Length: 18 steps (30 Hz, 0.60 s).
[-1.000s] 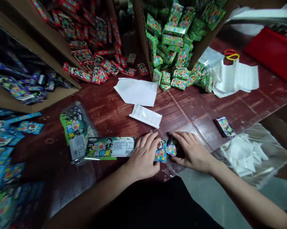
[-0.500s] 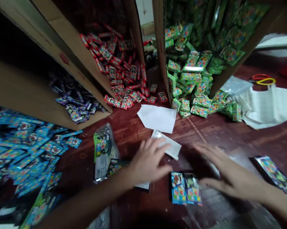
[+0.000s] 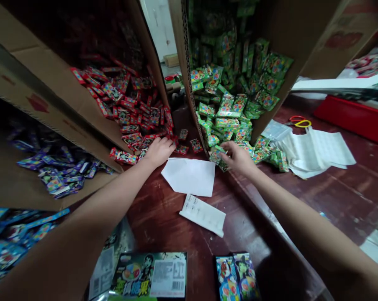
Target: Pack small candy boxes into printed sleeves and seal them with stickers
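Note:
My left hand (image 3: 161, 151) is at the front of the pile of small red candy boxes (image 3: 145, 104), its fingers bent down over a red candy box (image 3: 175, 140) at the fingertips. My right hand (image 3: 238, 156) pinches a small green candy box (image 3: 218, 154) between thumb and fingers, at the edge of the green pile (image 3: 228, 121). Close to my body, a blue candy box (image 3: 227, 280) and a purple candy box (image 3: 247, 278) lie side by side. Left of them is a larger printed candy pack (image 3: 151, 274) with a barcode label.
Cardboard cartons (image 3: 66, 75) lie open with the piles spilling out. Purple packets (image 3: 60, 171) and blue packets (image 3: 9, 238) are heaped at left. White paper (image 3: 190, 177) and a folded slip (image 3: 204, 214) lie mid-table. Scissors (image 3: 300, 121) and a red box (image 3: 355, 121) are at right.
Both hands have reached forward from above the blue and purple boxes, the left to the red pile, the right to the green one. The view has shifted too.

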{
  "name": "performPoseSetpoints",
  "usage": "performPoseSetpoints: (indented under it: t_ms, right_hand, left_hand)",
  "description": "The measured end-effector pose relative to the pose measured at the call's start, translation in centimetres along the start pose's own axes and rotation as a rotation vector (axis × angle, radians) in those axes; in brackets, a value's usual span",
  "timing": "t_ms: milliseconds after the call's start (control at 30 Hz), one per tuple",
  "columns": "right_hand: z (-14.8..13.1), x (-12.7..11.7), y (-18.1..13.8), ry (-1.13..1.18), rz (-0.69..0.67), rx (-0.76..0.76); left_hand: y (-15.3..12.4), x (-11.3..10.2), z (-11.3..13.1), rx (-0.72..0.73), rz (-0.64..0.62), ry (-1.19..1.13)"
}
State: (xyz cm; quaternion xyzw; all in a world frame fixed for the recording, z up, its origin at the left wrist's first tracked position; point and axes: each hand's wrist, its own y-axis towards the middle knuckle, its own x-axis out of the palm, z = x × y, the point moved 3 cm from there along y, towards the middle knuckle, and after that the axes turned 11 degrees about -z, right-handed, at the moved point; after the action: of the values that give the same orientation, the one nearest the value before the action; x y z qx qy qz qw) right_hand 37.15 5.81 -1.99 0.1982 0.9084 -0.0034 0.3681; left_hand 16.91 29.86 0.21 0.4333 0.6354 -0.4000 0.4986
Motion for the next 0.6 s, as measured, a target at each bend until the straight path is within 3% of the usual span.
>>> performPoseSetpoints:
  t_ms: [100, 167, 233, 300, 367, 433, 467, 533, 600]
  right_hand:
    - [1.2, -2.7, -4.2, 0.168, 0.019, 0.091]
    - [2.2, -4.7, -8.2, 0.423, -0.019, 0.224]
    - [3.1, -5.8, -12.9, 0.698, -0.036, 0.399]
    - [3.7, -6.0, -17.7, 0.779, 0.024, 0.539]
    - [4.0, -5.4, -22.4, 0.619, 0.148, 0.624]
    - [3.8, -4.2, -26.5, 0.304, 0.248, 0.681]
    - [3.5, -3.6, -28.2, 0.142, 0.242, 0.707]
    - [2.7, -2.6, -30.9, -0.114, 0.120, 0.757]
    - [2.0, -2.7, -32.3, -0.253, -0.002, 0.776]
  left_hand:
    - [-0.9, -0.3, -0.6, -0.003, 0.013, 0.016]
    - [-1.5, -1.1, -0.9, -0.033, 0.060, 0.047]
    - [-2.4, -2.4, -0.3, -0.056, 0.178, 0.087]
    - [-3.8, -4.0, 2.4, -0.014, 0.382, 0.115]
    - [-6.1, -5.5, 7.6, 0.146, 0.600, 0.130]
    - [-8.9, -6.5, 15.0, 0.443, 0.698, 0.104]
    - [-10.4, -6.7, 19.0, 0.593, 0.694, 0.056]
    - [-12.8, -6.4, 26.2, 0.735, 0.653, -0.084]
    - [-14.3, -5.3, 31.7, 0.751, 0.602, -0.183]
